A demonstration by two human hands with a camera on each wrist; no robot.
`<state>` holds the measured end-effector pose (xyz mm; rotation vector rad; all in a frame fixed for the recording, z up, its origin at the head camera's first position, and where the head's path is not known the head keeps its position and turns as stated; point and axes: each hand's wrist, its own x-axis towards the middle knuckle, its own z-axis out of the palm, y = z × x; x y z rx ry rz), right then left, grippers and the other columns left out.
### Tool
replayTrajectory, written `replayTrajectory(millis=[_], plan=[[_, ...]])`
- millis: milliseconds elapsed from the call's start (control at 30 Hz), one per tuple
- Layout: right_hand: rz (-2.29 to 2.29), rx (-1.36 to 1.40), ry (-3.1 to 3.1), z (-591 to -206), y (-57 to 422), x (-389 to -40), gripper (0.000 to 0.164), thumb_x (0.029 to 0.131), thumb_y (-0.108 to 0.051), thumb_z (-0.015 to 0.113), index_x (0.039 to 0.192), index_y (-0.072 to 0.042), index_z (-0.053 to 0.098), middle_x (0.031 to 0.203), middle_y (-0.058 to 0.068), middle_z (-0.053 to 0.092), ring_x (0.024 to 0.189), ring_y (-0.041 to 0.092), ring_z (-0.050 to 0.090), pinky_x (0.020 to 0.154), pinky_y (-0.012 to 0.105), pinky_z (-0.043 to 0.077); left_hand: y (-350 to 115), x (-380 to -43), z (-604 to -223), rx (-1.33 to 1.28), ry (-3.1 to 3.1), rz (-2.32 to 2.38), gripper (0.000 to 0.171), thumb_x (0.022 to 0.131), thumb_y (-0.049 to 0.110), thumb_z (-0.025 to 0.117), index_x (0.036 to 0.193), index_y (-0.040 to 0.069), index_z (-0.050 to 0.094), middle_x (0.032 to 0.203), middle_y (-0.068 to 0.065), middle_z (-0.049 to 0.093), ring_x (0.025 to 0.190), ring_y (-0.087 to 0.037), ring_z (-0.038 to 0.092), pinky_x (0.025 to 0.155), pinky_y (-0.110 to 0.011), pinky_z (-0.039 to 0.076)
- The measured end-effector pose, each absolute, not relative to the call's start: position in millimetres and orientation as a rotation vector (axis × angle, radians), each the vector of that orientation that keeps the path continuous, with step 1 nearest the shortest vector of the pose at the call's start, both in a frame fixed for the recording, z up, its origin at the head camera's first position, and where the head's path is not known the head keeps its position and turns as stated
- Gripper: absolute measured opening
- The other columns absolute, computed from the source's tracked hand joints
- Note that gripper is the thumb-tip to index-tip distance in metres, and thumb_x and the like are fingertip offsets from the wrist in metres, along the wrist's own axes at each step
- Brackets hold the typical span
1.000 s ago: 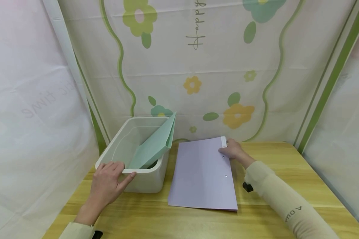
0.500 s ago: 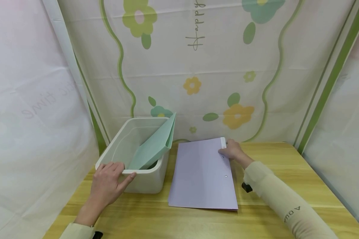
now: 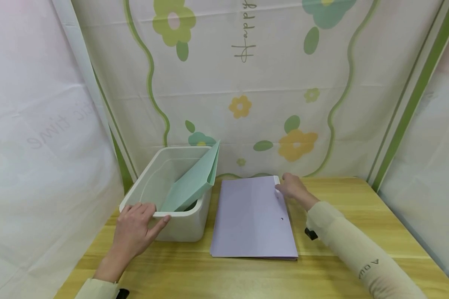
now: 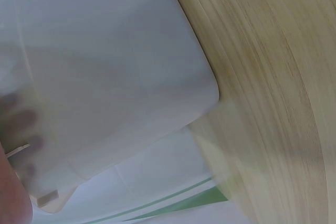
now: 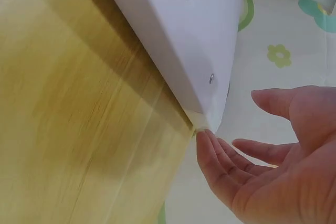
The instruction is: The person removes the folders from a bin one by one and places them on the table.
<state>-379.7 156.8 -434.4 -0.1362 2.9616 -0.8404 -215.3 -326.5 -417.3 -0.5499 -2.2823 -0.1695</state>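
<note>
My left hand (image 3: pixel 132 230) grips the near rim of a white plastic bin (image 3: pixel 183 227), with the fingers over the edge and the thumb along the outside. In the left wrist view, finger shadows show through the bin wall (image 4: pixel 115 77). A mint green file folder (image 3: pixel 188 182) leans inside the bin, its top sticking out at the right. To the right, a purple file folder (image 3: pixel 252 220) lies on the table. My right hand (image 3: pixel 295 191) is at its far right corner. In the right wrist view, fingertips touch the folder's corner (image 5: pixel 202 119) while the thumb (image 5: pixel 273 100) stands apart from it.
The wood-grain table (image 3: pixel 340 245) runs up to a floral fabric backdrop (image 3: pixel 243 124). White fabric walls (image 3: pixel 41 137) stand at both sides. The purple folder lies close beside the bin.
The purple folder's far edge has come down toward the table, and it lies flatter. My right thumb has come off its surface. The left hand and bin have not moved.
</note>
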Motion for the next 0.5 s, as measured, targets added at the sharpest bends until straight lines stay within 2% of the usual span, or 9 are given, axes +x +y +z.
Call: replayTrajectory(millis=[500], plan=[[-0.795,-0.209,2.991,-426.4,158.1,-370.3,0.055,0.100,-0.027,0.057,0.139,0.010,0.049,0.135,0.032,0.055,0.121,0.048,0.057,0.092,0.059,0.049,-326.3,-215.7,-417.5,-0.551,-2.278,-0.168,0.051,0.097,0.062,0.055,0.079,0.016,0.048,0.069,0.007,0.044,0.064,-0.018,0.050,0.068,-0.041,0.039]])
